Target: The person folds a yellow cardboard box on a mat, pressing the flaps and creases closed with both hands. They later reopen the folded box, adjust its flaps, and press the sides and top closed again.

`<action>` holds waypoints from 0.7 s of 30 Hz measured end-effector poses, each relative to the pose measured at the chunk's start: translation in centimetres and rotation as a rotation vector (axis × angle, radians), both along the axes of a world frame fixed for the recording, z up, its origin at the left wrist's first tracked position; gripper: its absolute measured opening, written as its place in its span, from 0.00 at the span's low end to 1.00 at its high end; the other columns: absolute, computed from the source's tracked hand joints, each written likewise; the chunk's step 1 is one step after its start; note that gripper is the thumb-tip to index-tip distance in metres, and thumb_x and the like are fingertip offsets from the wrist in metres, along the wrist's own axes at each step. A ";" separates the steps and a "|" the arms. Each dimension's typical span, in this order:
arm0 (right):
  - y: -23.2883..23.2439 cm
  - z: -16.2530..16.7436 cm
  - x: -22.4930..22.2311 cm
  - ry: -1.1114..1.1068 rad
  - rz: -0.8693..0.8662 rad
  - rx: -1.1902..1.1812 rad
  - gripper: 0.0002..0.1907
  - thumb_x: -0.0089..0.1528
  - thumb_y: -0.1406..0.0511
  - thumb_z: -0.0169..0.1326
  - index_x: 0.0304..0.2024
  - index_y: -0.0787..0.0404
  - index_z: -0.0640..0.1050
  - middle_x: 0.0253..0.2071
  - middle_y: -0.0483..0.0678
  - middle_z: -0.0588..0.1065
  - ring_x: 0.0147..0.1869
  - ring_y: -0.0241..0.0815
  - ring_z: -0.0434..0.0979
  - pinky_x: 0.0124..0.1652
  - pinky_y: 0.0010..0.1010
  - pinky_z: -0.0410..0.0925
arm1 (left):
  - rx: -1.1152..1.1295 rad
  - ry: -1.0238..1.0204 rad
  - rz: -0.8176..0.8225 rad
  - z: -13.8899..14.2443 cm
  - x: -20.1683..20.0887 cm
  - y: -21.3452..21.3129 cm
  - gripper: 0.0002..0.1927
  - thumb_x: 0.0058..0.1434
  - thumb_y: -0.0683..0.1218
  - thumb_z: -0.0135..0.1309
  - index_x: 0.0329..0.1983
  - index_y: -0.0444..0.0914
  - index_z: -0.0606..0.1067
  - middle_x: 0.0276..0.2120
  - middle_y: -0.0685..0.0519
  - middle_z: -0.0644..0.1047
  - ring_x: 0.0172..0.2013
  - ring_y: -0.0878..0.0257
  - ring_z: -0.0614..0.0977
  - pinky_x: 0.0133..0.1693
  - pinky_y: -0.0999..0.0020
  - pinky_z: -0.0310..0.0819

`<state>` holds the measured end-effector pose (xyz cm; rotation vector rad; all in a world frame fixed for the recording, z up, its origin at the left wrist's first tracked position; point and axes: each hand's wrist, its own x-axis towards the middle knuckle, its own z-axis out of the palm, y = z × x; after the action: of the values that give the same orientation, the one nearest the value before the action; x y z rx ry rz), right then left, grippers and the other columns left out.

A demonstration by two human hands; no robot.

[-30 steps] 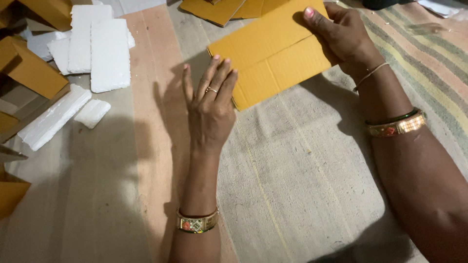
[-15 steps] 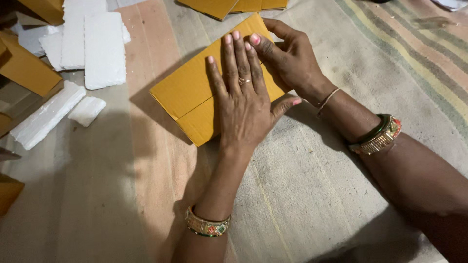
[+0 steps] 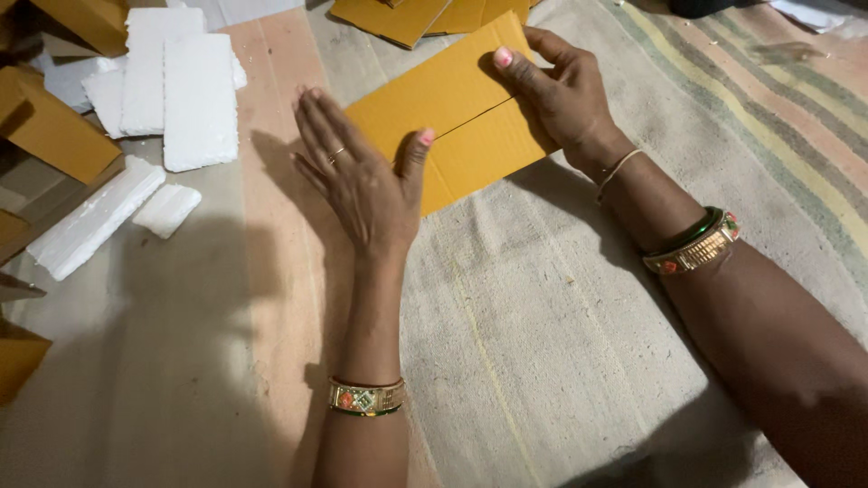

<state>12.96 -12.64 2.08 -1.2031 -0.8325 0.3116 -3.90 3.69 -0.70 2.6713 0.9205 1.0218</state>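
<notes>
A flat yellow cardboard sheet with a fold crease lies on the woven mat. My right hand presses on its right end, thumb on top of the sheet and fingers curled at the far edge. My left hand rests flat with fingers apart at the sheet's left end. Its thumb lies on the cardboard and its fingers point away over the mat. A ring is on one finger, and bangles are on both wrists.
White foam slabs and smaller foam pieces lie at the left. Folded yellow cardboard boxes sit at the far left. More flat cardboard sheets lie at the top. A striped mat covers the right.
The cardboard sheet has shifted right and turned a little. My left hand slid off the top of the sheet to its left end. My right hand moved to the sheet's right end.
</notes>
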 end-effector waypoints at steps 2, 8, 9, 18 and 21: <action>-0.6 0.1 0.7 -0.042 -0.036 -0.039 0.28 0.67 0.56 0.59 0.63 0.67 0.73 0.53 0.53 0.80 0.56 0.40 0.83 0.55 0.30 0.78 | -0.226 -0.435 -0.245 -0.6 -0.3 0.5 0.62 0.64 0.74 0.50 0.77 0.25 0.38 0.74 0.25 0.46 0.74 0.41 0.49 0.69 0.39 0.51; -3.0 0.1 2.9 -0.100 0.064 -0.028 0.28 0.70 0.52 0.57 0.62 0.67 0.74 0.55 0.49 0.79 0.59 0.37 0.80 0.59 0.30 0.75 | -1.109 -0.635 -0.839 -0.7 -1.7 0.3 0.39 0.51 0.62 0.71 0.55 0.31 0.72 0.45 0.50 0.79 0.46 0.63 0.82 0.50 0.69 0.80; -3.4 0.2 3.2 -0.088 0.068 -0.061 0.28 0.70 0.51 0.56 0.62 0.66 0.74 0.53 0.48 0.79 0.57 0.36 0.80 0.57 0.30 0.75 | -1.104 -0.613 -0.830 -0.7 -1.7 0.2 0.38 0.51 0.62 0.70 0.54 0.33 0.73 0.43 0.50 0.79 0.45 0.62 0.82 0.48 0.69 0.81; -3.0 -0.5 3.3 -0.255 -0.332 -0.531 0.32 0.70 0.46 0.44 0.61 0.63 0.75 0.51 0.56 0.80 0.54 0.45 0.82 0.55 0.36 0.75 | -1.137 -0.511 -0.701 -1.6 -0.4 -0.4 0.41 0.49 0.67 0.67 0.51 0.31 0.74 0.41 0.48 0.80 0.44 0.61 0.85 0.47 0.67 0.84; -2.0 -0.1 2.1 -0.750 -0.573 -0.516 0.36 0.78 0.46 0.38 0.72 0.72 0.62 0.68 0.71 0.64 0.73 0.66 0.61 0.67 0.54 0.57 | -1.176 -0.520 -0.688 -1.8 -0.3 -0.5 0.41 0.49 0.68 0.67 0.51 0.31 0.73 0.41 0.46 0.80 0.43 0.60 0.84 0.45 0.66 0.84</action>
<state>15.09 -14.69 1.94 -2.0346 -1.0202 -0.4579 -4.18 3.22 -2.48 1.4222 0.2557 0.6174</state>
